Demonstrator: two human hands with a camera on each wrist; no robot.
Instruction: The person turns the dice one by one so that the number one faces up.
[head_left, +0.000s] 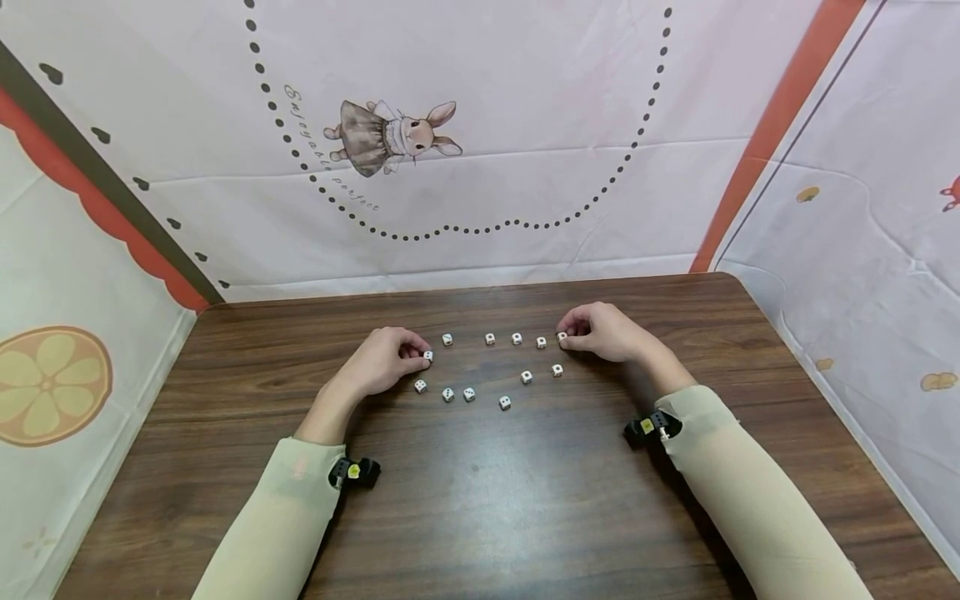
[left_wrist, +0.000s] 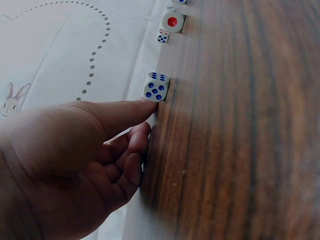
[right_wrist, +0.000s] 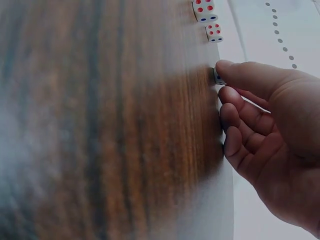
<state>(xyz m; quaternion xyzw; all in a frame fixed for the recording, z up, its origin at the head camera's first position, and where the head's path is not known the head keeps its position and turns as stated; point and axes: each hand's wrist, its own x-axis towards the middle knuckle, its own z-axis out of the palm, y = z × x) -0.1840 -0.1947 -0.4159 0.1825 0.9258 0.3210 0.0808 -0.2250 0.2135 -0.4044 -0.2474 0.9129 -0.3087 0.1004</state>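
At the left end of a loose ring of small white dice, my left hand [head_left: 381, 360] pinches a die [head_left: 428, 357] between thumb and forefinger. In the left wrist view this die [left_wrist: 156, 88] shows blue pips above the thumb tip, low over the wood. My right hand [head_left: 606, 332] pinches another die [head_left: 562, 337] at the ring's far right corner. The right thumb covers most of that die [right_wrist: 218, 76] in the right wrist view, and the other fingers curl beneath. Close to the left hand are a die [head_left: 421, 386] in front and one [head_left: 447, 339] behind.
The other dice lie apart in two rough rows on the brown wooden table [head_left: 480, 500], including a front one [head_left: 505, 402] and a back one [head_left: 517, 338]. A printed white cloth [head_left: 525, 192] hangs behind the table's far edge and along both sides.
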